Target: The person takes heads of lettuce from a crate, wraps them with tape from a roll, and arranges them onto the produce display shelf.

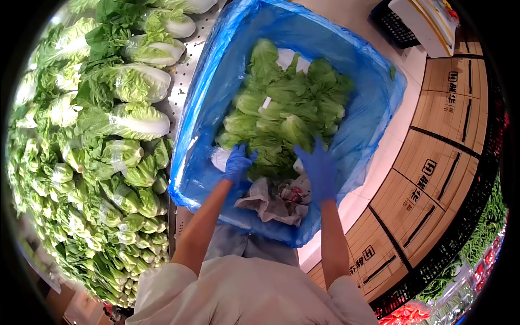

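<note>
Both hands wear blue gloves and reach into a large bin lined with blue plastic [368,92]. A pile of leafy green lettuce [292,127] fills its middle, with a small white tag or band on one head. My left hand [238,163] is at the near left edge of the lettuce, fingers apart. At the near right edge, my right hand [317,167] has its fingers spread and its thumb out beside the leaves. Whether the fingertips press on the leaves is hard to tell. Crumpled printed paper [276,199] lies between my wrists, at the near end of the bin.
On the left, a display shelf holds rows of napa cabbage [142,121] and smaller bundled greens [116,200]. Printed cardboard panels [420,179] curve along the right, beside green and red vegetables. A dark basket [395,24] stands at the upper right.
</note>
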Action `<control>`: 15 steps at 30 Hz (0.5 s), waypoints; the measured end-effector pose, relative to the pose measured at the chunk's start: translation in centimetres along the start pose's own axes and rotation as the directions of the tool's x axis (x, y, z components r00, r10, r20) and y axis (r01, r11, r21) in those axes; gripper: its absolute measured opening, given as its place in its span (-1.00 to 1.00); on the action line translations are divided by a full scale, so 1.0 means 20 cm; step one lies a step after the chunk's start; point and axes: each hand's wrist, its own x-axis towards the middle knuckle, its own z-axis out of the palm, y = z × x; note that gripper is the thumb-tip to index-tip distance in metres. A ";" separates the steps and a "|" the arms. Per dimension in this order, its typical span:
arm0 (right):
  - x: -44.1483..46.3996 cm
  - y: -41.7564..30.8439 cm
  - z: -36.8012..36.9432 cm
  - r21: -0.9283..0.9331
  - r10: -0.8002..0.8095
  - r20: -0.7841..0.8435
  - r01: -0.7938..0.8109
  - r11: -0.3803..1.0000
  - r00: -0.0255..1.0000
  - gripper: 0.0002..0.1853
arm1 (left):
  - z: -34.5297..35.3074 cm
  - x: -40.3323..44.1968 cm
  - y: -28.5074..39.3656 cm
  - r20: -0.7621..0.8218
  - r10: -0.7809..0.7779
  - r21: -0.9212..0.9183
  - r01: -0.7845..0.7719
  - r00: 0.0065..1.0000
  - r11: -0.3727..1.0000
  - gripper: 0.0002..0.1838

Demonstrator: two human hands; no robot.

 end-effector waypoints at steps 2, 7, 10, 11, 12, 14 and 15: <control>0.15 -0.07 0.03 -0.105 0.048 0.044 -0.043 0.994 0.998 -0.22 | -0.01 -0.01 -0.01 0.024 -0.066 -0.017 0.067 0.998 0.998 -0.29; 0.31 -0.13 0.28 -0.136 0.159 -0.004 -0.158 0.978 0.987 -0.21 | 0.12 0.06 -0.09 0.214 -0.139 -0.737 0.253 0.967 0.626 -0.15; 0.34 -0.09 0.32 -0.109 0.191 -0.089 -0.200 0.974 0.978 -0.23 | 0.11 0.16 -0.01 0.115 -0.285 -0.438 0.306 0.952 0.845 -0.16; 0.34 -0.09 0.29 -0.115 0.182 -0.102 -0.193 0.974 0.978 -0.23 | 0.12 0.20 0.01 0.105 -0.295 -0.195 0.310 0.950 0.930 -0.18; 0.31 -0.10 0.24 -0.146 0.213 -0.043 -0.217 0.965 0.976 -0.21 | 0.12 0.22 0.03 0.095 -0.307 0.063 0.302 0.947 0.951 -0.19; 0.23 -0.12 0.15 -0.191 0.243 0.018 -0.236 0.953 0.970 -0.19 | 0.10 0.19 0.10 0.033 -0.359 0.047 0.358 0.933 0.933 -0.23; 0.17 -0.13 0.09 -0.209 0.237 -0.030 -0.238 0.948 0.971 -0.25 | 0.11 0.18 0.12 -0.027 -0.408 0.039 0.409 0.913 0.912 -0.27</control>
